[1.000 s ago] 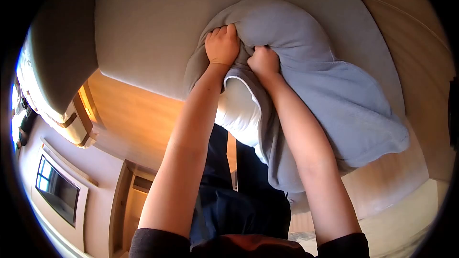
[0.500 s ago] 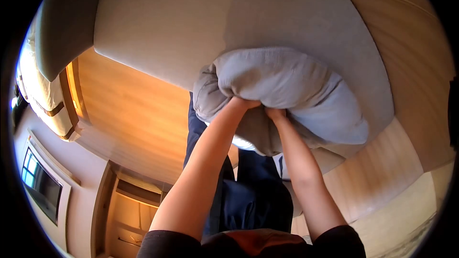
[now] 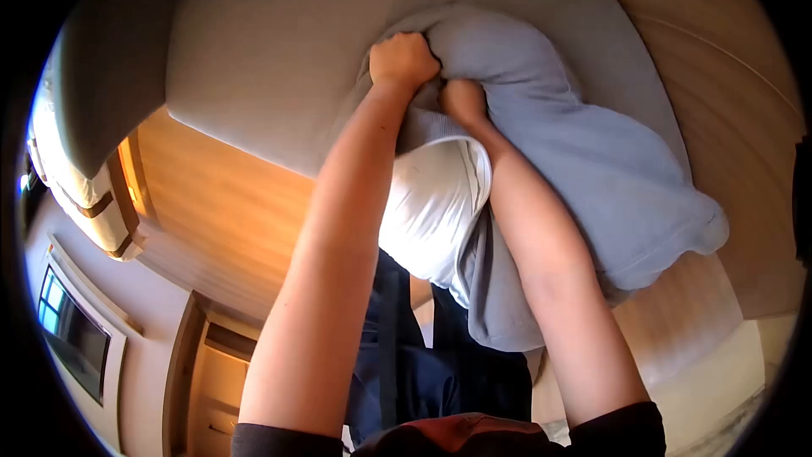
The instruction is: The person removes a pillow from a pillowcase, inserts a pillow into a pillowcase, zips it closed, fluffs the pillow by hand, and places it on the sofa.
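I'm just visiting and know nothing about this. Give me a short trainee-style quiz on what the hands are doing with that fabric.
1. True or false: the left hand and the right hand are both closed on the grey-blue cover.
2. What colour shows inside the cover's opening? A) red B) white C) green
3. Fill in: the ____ hand is nearer the top edge of the picture.

Key:
1. True; both are in fists on the fabric.
2. B; the white inner part shows between the forearms.
3. left
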The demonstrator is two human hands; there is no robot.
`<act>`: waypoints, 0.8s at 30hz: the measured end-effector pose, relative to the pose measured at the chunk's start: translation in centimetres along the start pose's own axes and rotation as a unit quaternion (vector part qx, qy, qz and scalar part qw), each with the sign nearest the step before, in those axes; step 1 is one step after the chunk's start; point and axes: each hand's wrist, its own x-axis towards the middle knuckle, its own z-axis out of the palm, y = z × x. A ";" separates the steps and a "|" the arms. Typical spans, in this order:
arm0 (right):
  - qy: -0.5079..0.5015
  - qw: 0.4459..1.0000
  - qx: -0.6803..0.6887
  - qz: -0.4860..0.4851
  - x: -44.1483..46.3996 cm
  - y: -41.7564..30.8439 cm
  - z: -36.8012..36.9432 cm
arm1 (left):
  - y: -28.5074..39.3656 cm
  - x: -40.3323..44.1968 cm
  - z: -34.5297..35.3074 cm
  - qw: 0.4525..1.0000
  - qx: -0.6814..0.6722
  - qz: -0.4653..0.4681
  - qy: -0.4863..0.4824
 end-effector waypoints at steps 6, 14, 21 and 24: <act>-0.043 0.998 -0.041 -0.020 -5.3 2.8 1.4 | 0.3 -4.7 2.3 0.998 -0.008 0.003 -0.057; 0.074 0.991 -0.103 -0.037 -19.7 17.6 9.4 | 4.1 -16.1 15.1 0.944 -0.117 0.193 -0.242; -0.060 0.983 -0.098 0.140 -21.4 11.4 4.1 | 4.0 -17.1 12.8 0.968 -0.077 0.136 -0.195; 0.000 1.000 0.030 0.007 -23.1 7.5 0.8 | -1.2 -18.3 10.0 0.959 -0.126 0.239 0.084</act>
